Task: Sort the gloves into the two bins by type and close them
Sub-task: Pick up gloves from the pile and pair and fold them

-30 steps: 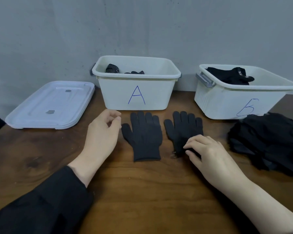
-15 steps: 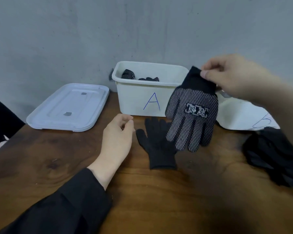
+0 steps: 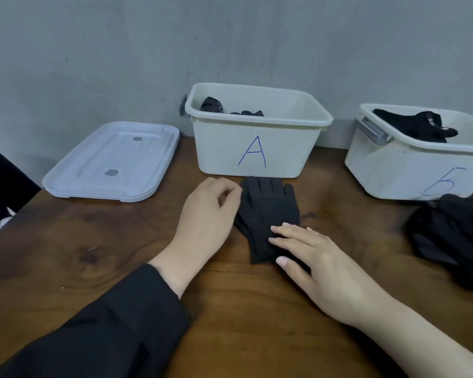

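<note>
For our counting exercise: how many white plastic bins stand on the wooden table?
2. The white plastic bin marked A stands at the back centre; the second white plastic bin, with a blue letter, stands to its right, partly cut off by the frame edge.

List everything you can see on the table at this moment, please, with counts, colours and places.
bin A: one, white, back centre, dotted black gloves inside.
bin B: one, white, back right, black gloves inside.
lid: at least one, white, back left.
plain glove: one, black, flat before bin A.
glove pile: black, right edge; count unclear.
table: one, brown wood.
left hand: rests beside the plain glove.
right hand: fingers on the plain glove's cuff.
</note>
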A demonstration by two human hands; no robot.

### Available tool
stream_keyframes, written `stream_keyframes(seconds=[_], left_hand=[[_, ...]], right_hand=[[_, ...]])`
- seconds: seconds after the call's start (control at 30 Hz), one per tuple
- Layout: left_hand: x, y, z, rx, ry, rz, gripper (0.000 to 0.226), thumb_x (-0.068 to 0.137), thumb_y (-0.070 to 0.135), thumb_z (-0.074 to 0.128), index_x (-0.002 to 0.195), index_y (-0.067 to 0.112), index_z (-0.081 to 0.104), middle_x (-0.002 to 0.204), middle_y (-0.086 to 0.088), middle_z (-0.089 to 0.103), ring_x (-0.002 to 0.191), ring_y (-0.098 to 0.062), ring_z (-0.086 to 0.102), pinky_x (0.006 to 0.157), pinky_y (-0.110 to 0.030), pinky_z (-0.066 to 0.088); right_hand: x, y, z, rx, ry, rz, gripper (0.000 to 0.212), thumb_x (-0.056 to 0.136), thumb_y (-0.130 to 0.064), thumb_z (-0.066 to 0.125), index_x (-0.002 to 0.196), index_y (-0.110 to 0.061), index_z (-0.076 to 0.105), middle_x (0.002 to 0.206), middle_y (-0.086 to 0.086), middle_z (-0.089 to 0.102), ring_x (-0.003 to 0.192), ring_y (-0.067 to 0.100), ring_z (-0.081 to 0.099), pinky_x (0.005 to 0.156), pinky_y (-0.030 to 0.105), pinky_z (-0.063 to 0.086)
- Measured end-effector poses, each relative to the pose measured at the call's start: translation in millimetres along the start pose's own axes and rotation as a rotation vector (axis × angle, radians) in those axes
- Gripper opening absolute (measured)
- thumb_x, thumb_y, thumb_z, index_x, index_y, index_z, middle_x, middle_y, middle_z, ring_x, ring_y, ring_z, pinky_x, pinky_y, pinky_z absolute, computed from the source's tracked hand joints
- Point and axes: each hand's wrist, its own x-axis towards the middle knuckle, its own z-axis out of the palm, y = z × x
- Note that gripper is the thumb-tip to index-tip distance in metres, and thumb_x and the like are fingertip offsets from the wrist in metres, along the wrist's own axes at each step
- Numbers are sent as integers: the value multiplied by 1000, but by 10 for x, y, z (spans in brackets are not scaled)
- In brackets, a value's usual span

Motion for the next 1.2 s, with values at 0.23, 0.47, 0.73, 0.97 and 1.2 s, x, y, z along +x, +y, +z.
stream_keyframes(seconds=[0.23,0.47,0.73,0.97,1.2], left_hand=[[-60,-27,109,519,-178,44,45,92,63,50,128,38,59,125,11,52,118,-14,46,99,-40,35],[88,-35,203,502,-50,-53,41,97,50,50,135,34,54,120,7,60,117,-20,49,95,-41,31],[167,-23,348,468,-48,-12,40,99,27,49,138,33,52,106,7,66,112,-21,54,88,-37,28],[195,-216,-58,392,12,-64,37,97,22,53,133,31,55,112,4,69,110,-22,59,93,-43,35],[175,-321,-193,501,53,-85,45,92,25,60,136,31,53,125,-2,55,119,-26,51,97,-48,37]], right_hand=[[-5,-33,-11,38,56,52,47,101,-51,41,146,-39,50,158,-25,32,149,-6,17,124,28,19],[11,-156,54,12,42,21,45,104,-44,45,148,-37,47,160,-24,29,150,-8,6,111,5,3],[39,-194,82,7,81,36,42,105,-38,49,146,-34,50,159,-21,34,149,-8,13,107,-2,1],[132,-388,175,14,56,-24,44,105,-41,46,148,-32,49,160,-22,32,149,-9,14,111,2,5],[164,-435,176,70,87,-32,44,106,-43,43,148,-34,47,159,-23,30,147,-13,9,123,23,11]])
